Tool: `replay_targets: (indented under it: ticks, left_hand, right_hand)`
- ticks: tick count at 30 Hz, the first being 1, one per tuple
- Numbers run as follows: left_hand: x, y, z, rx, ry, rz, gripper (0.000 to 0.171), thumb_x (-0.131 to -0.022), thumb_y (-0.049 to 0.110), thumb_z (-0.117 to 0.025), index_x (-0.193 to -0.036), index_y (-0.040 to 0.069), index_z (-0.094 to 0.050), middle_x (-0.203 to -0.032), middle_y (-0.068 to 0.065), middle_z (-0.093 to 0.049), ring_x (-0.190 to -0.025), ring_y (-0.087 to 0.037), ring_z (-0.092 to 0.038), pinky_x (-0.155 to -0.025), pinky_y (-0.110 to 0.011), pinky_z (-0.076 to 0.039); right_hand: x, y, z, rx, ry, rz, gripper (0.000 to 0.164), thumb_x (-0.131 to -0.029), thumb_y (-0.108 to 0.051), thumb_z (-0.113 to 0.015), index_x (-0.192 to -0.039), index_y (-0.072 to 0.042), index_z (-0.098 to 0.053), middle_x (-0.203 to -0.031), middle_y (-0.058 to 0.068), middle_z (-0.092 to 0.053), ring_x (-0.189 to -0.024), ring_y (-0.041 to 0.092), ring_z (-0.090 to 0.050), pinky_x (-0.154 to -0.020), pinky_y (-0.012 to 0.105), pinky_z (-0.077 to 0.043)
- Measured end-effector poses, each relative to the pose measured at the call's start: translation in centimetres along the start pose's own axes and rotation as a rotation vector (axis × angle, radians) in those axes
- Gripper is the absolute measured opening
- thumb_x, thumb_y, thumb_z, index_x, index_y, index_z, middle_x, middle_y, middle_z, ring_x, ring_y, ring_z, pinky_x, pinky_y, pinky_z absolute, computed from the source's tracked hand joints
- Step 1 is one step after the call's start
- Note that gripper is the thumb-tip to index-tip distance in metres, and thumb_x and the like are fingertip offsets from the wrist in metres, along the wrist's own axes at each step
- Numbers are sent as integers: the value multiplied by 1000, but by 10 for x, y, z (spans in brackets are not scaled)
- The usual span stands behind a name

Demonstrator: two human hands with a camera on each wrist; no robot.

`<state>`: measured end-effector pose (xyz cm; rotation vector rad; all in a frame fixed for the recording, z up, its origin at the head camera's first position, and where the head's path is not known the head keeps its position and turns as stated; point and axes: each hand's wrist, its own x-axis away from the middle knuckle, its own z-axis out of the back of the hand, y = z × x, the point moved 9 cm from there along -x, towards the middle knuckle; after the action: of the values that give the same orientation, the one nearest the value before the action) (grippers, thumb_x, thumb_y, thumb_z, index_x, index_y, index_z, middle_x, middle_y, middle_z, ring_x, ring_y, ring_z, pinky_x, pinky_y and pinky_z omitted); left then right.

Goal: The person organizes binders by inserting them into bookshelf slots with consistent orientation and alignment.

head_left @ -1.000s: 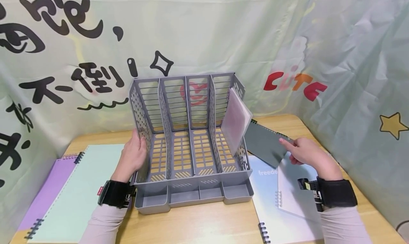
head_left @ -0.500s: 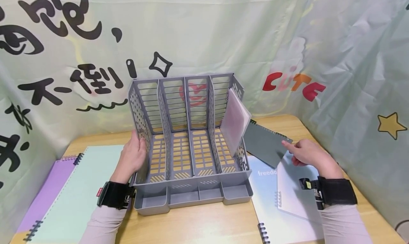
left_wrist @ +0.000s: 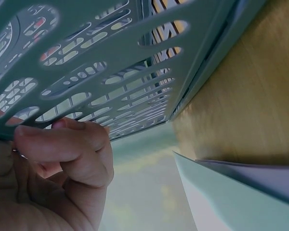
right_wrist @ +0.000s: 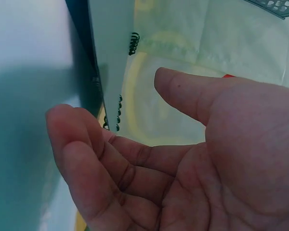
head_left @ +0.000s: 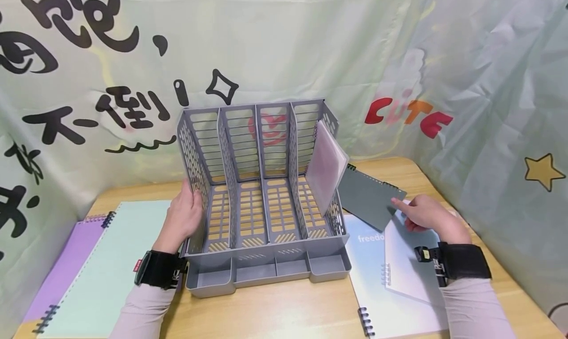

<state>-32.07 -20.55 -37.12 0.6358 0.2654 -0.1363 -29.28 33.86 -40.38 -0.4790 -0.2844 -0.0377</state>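
A grey desk file organizer (head_left: 266, 252) with tall perforated dividers stands in the middle of the head view. My left hand (head_left: 183, 218) grips its left side wall; in the left wrist view the thumb and curled fingers hold the panel's edge. A pink-covered spiral notebook (head_left: 326, 169) leans upright in the rightmost slot. On the table right of the organizer lies a dark grey spiral notebook (head_left: 370, 196). My right hand (head_left: 428, 213) is at its right corner, index finger extended over it; whether it touches is unclear. In the right wrist view nothing is between thumb and fingers.
A blue "freedom"-style notebook (head_left: 366, 260) and a smaller pale spiral notebook (head_left: 408, 265) lie under the right forearm. At the left, a mint notebook (head_left: 106, 260) overlaps a purple notebook (head_left: 66, 265). A printed curtain (head_left: 284, 43) hangs behind the table.
My right hand has shifted very slightly rightward at the grey notebook's corner. The left hand keeps its grip and the organizer stays in place.
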Motion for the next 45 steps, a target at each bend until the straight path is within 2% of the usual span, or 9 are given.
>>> replay_targets:
  ticks: [7, 15, 30, 38, 45]
  left_hand:
    - [-1, -1, 0, -8, -4, 11, 39, -106, 19, -25, -136, -5, -29, -117, -33, -52, -102, -50, -53, -76, -60, -45]
    - [0, -1, 0, -10, -3, 13, 39, -106, 19, -26, -137, -4, -29, -116, -32, -52, -100, -48, -54, -73, -58, -45]
    - [-1, -1, 0, -14, 0, 13, 36, -106, 19, -26, -133, -4, -32, -114, -31, -53, -99, -47, -54, -71, -58, -46]
    - [1, 2, 2, -8, 17, -15, 36, -106, 17, -26, -134, -4, -31, -117, -32, -52, -101, -49, -53, -74, -60, -44]
    - [0, 1, 1, -5, 11, -5, 38, -106, 18, -26, -137, -3, -29, -119, -32, -51, -102, -49, -53, -75, -60, -45]
  right_hand:
    - [-3, 3, -2, 10, 3, -2, 62, -100, -51, -42, -70, -2, -64, -59, 5, -56, -55, 19, -54, -57, 32, -41]
    - [-6, 1, -5, 32, 8, -34, 63, -99, -53, -40, -71, -2, -63, -59, 5, -54, -58, 19, -53, -59, 33, -39]
    - [-13, -3, -5, 36, 70, -29, 58, -98, -52, -44, -75, -2, -65, -64, 6, -57, -65, 21, -53, -61, 36, -39]
    - [-15, -2, -3, 14, 84, -38, 57, -97, -52, -48, -88, 2, -64, -69, 6, -60, -70, 22, -54, -65, 37, -40]
    - [-15, -7, -4, -16, 100, 3, 56, -96, -50, -52, -94, 5, -60, -71, 6, -63, -66, 19, -57, -63, 35, -43]
